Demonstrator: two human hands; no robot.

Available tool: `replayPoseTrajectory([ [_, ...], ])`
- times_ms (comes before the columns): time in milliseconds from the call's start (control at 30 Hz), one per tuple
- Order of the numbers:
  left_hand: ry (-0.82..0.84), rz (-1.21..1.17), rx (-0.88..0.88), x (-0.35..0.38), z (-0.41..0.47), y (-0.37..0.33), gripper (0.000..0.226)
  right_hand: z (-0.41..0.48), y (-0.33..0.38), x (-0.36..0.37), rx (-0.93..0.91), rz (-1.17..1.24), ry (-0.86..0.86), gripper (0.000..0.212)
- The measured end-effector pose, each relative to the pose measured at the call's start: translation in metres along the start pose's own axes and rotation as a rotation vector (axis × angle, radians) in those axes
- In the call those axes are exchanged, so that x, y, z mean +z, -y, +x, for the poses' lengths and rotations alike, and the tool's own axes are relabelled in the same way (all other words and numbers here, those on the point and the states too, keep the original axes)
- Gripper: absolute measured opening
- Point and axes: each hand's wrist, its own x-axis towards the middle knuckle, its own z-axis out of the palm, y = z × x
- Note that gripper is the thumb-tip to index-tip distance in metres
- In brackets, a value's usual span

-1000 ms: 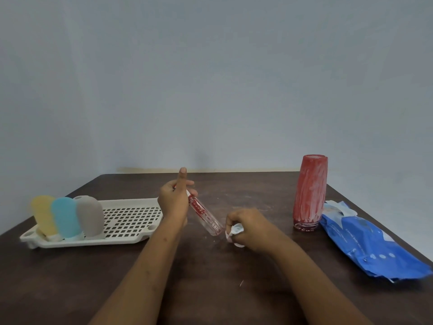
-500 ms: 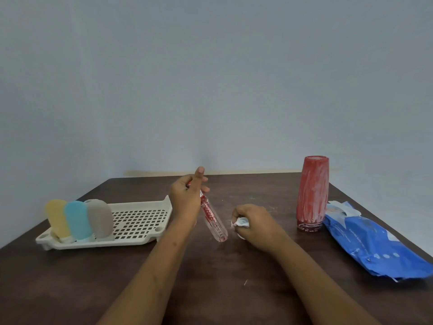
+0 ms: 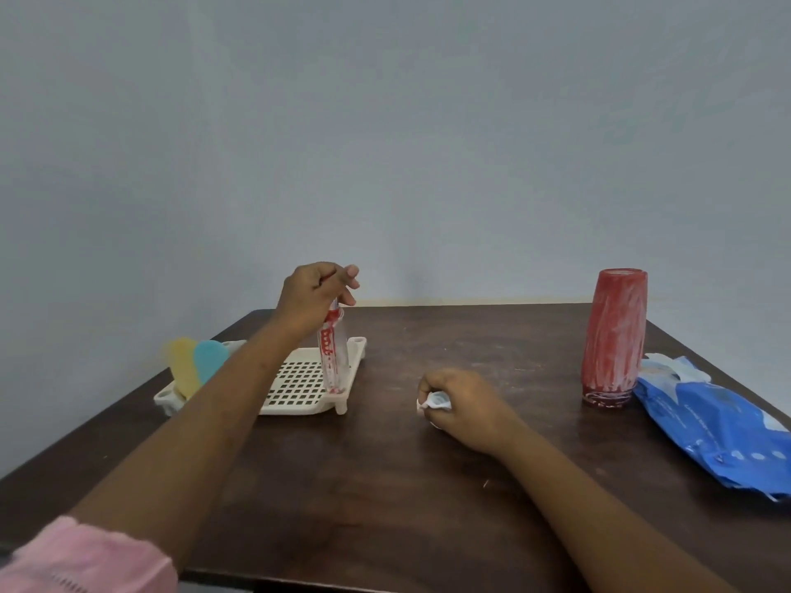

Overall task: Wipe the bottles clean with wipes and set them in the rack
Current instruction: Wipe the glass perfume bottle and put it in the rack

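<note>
My left hand (image 3: 314,295) grips the top of a slim clear bottle with red print (image 3: 331,357). The bottle stands nearly upright with its lower end on the right part of the white slotted rack (image 3: 299,389). A yellow bottle (image 3: 183,370) and a light blue bottle (image 3: 208,363) stand at the rack's left end, partly hidden by my left forearm. On the table at the centre my right hand (image 3: 460,404) rests curled round a crumpled white wipe (image 3: 434,400). A tall red bottle with white smears (image 3: 614,336) stands upside down at the right.
A blue pack of wipes (image 3: 719,425) lies at the table's right edge, just beside the red bottle. The dark wooden table (image 3: 385,485) ends at a grey wall behind. My pink sleeve (image 3: 85,562) shows at the bottom left.
My left hand has carried the slim bottle left from the table's middle, turned it upright and brought it down onto the rack. My right hand has stayed put with the wipe.
</note>
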Motion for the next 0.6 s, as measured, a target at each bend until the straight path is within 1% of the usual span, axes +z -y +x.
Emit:
replayPoseTrajectory([
  [100, 0.050, 0.074, -0.009, -0.015, 0.003, 0.010, 0.031, 0.008, 0.010, 0.006, -0.026, -0.047, 0.011, 0.005],
  [200, 0.073, 0.145, -0.006, -0.026, 0.004, 0.020, 0.031, 0.017, 0.019, 0.013, -0.050, -0.114, 0.006, 0.004],
  [300, 0.100, 0.221, 0.021, -0.033, 0.004, 0.029, 0.026, 0.026, 0.023, 0.023, -0.031, -0.099, -0.024, 0.009],
  [433, 0.125, 0.259, 0.016, -0.043, 0.006, 0.042, 0.022, 0.030, 0.021, 0.032, -0.024, -0.104, -0.064, 0.004],
  [600, 0.147, 0.320, 0.009, -0.047, 0.009, 0.059, 0.022, 0.025, 0.012, 0.032, -0.048, -0.151, -0.011, 0.004],
])
